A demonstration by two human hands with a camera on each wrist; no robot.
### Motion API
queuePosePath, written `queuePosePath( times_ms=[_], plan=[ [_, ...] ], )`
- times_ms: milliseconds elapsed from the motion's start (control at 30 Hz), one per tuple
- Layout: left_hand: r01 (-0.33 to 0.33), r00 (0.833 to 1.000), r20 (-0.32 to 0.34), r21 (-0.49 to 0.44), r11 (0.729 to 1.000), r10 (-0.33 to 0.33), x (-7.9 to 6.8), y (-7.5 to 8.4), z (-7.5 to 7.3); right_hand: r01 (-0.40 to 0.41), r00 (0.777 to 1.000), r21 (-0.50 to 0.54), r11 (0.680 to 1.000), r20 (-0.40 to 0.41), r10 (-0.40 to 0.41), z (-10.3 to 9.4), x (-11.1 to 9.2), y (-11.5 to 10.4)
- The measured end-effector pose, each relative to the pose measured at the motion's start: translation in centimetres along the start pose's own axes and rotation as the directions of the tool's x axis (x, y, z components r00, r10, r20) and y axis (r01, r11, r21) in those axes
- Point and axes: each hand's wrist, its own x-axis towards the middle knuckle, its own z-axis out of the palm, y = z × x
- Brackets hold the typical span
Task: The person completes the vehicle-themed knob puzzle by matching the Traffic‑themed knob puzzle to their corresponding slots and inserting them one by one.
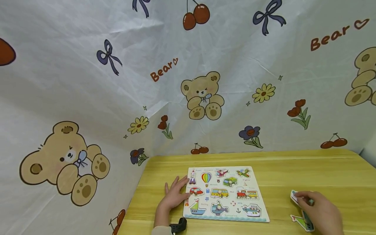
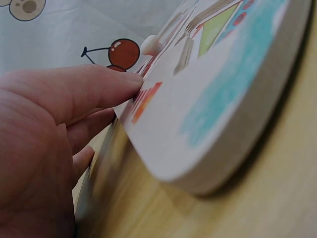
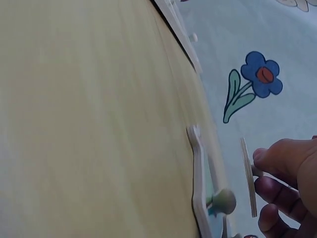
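A wooden picture puzzle board (image 1: 227,219) with vehicle pictures lies flat on the table. My left hand (image 1: 175,195) rests at its left edge with straight fingers, and the thumb (image 2: 106,89) touches the board's face. To the right of the board, my right hand (image 1: 323,212) pinches a thin puzzle piece (image 3: 248,178) by its knob, holding it above the table. Fingers cover most of that piece's picture in the head view. Beneath this hand lies another knobbed piece (image 1: 300,222) with a green sail shape, partly hidden; its knob (image 3: 224,201) points up in the right wrist view.
The wood-grain table (image 1: 279,178) stretches between the board and the right hand. A white cloth (image 1: 229,130) printed with bears and flowers hangs behind the table and along its left side. On the left wrist is a black band (image 1: 178,226).
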Motion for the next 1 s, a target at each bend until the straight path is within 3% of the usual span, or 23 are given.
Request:
queuePosePath(
  times_ms=[433, 1000],
  plan=[
    [0.008, 1.0, -0.005, -0.001, 1.0, -0.008, 0.1, 0.0, 0.1, 0.108, 0.991, 0.01, 0.994, -0.087, -0.106, 1.6, -1.0, -2.9],
    [0.008, 1.0, -0.001, -0.003, 1.0, -0.008, 0.0, 0.0, 0.0, 0.061, 0.992, 0.091, 0.994, 0.104, -0.07, 4.2, -1.9, -6.5]
  ],
)
